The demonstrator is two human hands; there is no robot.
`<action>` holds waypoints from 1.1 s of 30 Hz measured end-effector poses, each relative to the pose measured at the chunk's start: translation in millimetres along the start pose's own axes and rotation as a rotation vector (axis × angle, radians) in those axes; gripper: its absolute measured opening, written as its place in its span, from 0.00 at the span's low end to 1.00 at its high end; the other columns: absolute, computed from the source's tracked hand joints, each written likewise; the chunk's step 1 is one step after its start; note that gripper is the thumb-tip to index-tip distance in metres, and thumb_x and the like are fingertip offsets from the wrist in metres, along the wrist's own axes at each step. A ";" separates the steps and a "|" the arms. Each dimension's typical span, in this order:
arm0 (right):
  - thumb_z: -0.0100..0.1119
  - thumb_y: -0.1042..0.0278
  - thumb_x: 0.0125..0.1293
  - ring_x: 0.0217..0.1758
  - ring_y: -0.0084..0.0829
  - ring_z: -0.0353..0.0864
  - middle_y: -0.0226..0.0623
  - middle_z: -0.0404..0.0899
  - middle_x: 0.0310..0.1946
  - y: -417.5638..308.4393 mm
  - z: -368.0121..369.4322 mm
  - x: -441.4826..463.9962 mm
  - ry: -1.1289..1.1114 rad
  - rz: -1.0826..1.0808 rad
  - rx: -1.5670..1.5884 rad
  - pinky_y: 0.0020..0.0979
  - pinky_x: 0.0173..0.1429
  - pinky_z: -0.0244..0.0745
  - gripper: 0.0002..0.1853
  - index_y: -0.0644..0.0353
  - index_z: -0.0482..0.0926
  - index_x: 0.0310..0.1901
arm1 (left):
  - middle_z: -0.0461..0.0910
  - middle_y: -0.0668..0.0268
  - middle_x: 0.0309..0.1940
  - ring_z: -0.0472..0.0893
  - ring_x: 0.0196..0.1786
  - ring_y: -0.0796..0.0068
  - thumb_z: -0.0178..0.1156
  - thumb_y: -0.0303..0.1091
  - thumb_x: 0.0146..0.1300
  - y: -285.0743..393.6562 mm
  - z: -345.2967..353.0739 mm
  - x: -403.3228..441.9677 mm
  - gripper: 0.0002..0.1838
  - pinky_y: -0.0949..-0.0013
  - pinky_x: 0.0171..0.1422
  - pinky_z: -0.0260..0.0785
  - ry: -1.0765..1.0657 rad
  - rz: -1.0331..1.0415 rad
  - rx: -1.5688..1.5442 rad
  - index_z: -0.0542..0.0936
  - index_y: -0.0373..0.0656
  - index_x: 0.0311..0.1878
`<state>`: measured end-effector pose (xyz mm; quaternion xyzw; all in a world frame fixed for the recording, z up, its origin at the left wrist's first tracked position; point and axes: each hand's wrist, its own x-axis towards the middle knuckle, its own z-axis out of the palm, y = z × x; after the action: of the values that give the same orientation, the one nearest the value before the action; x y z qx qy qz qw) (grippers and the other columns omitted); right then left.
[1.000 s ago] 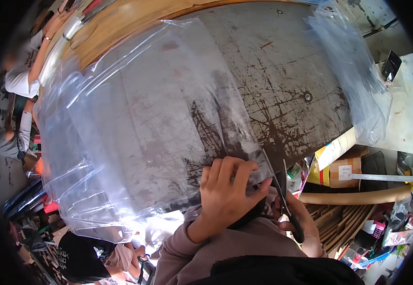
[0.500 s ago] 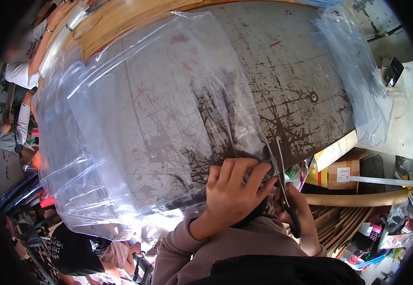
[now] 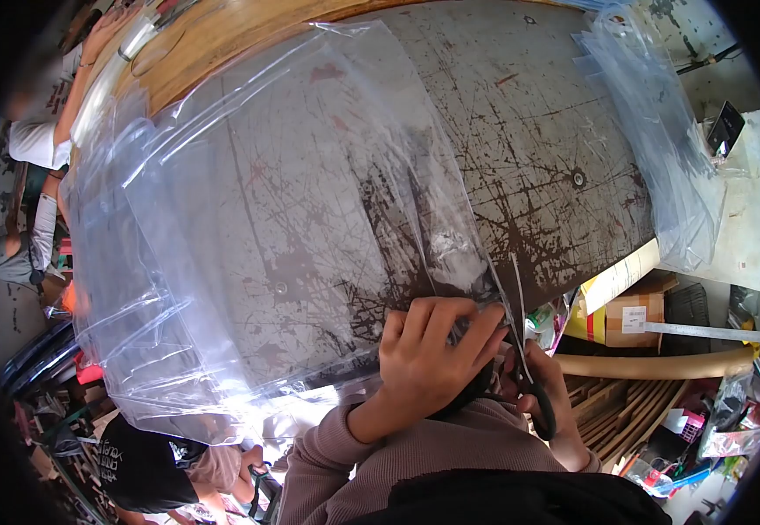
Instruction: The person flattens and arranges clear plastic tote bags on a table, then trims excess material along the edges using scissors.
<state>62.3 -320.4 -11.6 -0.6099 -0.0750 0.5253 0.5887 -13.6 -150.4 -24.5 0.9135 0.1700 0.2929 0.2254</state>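
Clear plastic sheet (image 3: pixel 292 219) lies over the left and middle of a scratched grey table (image 3: pixel 537 131). My left hand (image 3: pixel 432 354) grips the sheet's lower right corner near the table's front edge, fingers curled. Just right of it, my right hand (image 3: pixel 550 394) is wrapped round the black handles of a pair of scissors (image 3: pixel 522 359). The scissor blades point up, along the right edge of the sheet beside my left fingertips. Whether the blades touch the plastic is hard to tell.
More clear plastic (image 3: pixel 660 149) hangs over the table's right side. Beyond are a phone (image 3: pixel 725 129), a cardboard box (image 3: pixel 638 319), a cardboard tube (image 3: pixel 660 363) and a metal ruler (image 3: pixel 717 332). People are at the left edge; another person in black (image 3: pixel 139 464) is at lower left.
The view has shifted slightly, and the sheet and table appear a little further right and up. The scissor blades, spread apart a second ago, now look closer together. My left fingers have shifted slightly on the plastic.
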 end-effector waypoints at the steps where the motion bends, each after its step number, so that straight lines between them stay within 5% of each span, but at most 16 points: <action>1: 0.73 0.37 0.42 0.30 0.17 0.63 0.25 0.67 0.29 -0.1 1.7 0.1 0.007 -0.009 0.000 0.21 0.33 0.57 0.37 0.62 0.69 0.40 | 0.73 0.75 0.31 0.72 0.34 0.75 0.70 0.41 0.43 -0.1 0.1 -0.1 0.15 0.70 0.35 0.59 -0.001 0.000 0.001 0.82 0.53 0.37; 33: 0.74 0.40 0.40 0.28 0.15 0.66 0.26 0.73 0.28 -2.0 -1.3 -4.5 0.083 -0.014 -0.152 0.19 0.33 0.60 0.37 0.63 0.72 0.42 | 0.77 0.86 0.32 0.78 0.36 0.89 0.62 0.35 0.51 -5.8 9.9 -15.0 0.10 0.79 0.34 0.53 0.188 0.330 0.239 0.86 0.56 0.37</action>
<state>62.4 -323.8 -7.8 -0.6735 -0.0945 0.4880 0.5471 -20.1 -155.2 -41.5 0.9178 0.0721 0.3875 0.0478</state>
